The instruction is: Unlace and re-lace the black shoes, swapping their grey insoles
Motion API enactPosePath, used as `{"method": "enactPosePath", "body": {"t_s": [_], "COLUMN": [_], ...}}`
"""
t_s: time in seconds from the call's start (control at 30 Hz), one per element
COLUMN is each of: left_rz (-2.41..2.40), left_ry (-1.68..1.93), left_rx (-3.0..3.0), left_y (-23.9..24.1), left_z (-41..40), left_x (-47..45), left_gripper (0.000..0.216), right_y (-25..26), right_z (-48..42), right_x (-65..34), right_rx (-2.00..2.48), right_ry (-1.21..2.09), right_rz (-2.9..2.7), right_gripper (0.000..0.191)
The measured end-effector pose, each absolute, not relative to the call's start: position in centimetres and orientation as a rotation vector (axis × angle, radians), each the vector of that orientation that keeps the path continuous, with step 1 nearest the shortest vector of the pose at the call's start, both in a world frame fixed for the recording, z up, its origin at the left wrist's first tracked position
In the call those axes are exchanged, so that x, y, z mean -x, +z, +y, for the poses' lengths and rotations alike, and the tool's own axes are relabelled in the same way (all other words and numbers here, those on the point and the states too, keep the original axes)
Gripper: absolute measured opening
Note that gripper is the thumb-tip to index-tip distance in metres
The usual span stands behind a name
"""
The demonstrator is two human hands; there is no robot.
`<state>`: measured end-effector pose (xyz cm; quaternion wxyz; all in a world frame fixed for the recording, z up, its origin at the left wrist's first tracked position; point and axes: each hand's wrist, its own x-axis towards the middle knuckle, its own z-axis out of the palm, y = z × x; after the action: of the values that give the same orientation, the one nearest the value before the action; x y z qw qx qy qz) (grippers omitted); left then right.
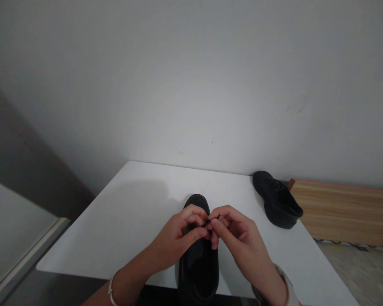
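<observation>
The left hand and right hand pinch what looks like a shoelace above 1 black shoe, close together, probably for control.

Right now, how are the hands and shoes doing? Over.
Left hand, right hand: close together, pinching a thin dark strand. Near black shoe: beneath them. Second black shoe: on table, farther right, not blocking.

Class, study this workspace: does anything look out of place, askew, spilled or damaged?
Nothing looks spilled, damaged or askew. Mildly odd: one black shoe stands close to the table's right edge, away from the nearer shoe below the left hand and right hand; the wall has a faint smudge.
</observation>
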<state>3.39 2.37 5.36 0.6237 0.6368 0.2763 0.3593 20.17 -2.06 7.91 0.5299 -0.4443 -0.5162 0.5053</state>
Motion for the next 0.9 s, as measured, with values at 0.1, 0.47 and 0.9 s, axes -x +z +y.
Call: {"method": "enactPosePath", "body": {"t_s": [0.1, 0.47, 0.9], "left_rz": [0.777, 0.913, 0.766], "left_ry": [0.801, 0.858, 0.842], "left_rx": [-1.675, -1.561, -1.543], "left_y": [4.6, 3.8, 3.9], "left_z": [2.4, 1.9, 1.5], "left_x": [-2.6, -3.8, -3.8], "left_gripper": [0.016, 0.009, 0.013], "right_y": [8.1, 8.8, 9.0], "right_z": [-1.9, -3.0, -1.4], "right_x": [-20.8, -19.2, -19.8], "right_rx": [1.084, 0.939, 0.985], "right_ry": [1.099, 1.167, 1.112], "right_rz": [-1.217, -1.249, -1.412], "right_gripper": [0.025, 0.016, 0.016]}}
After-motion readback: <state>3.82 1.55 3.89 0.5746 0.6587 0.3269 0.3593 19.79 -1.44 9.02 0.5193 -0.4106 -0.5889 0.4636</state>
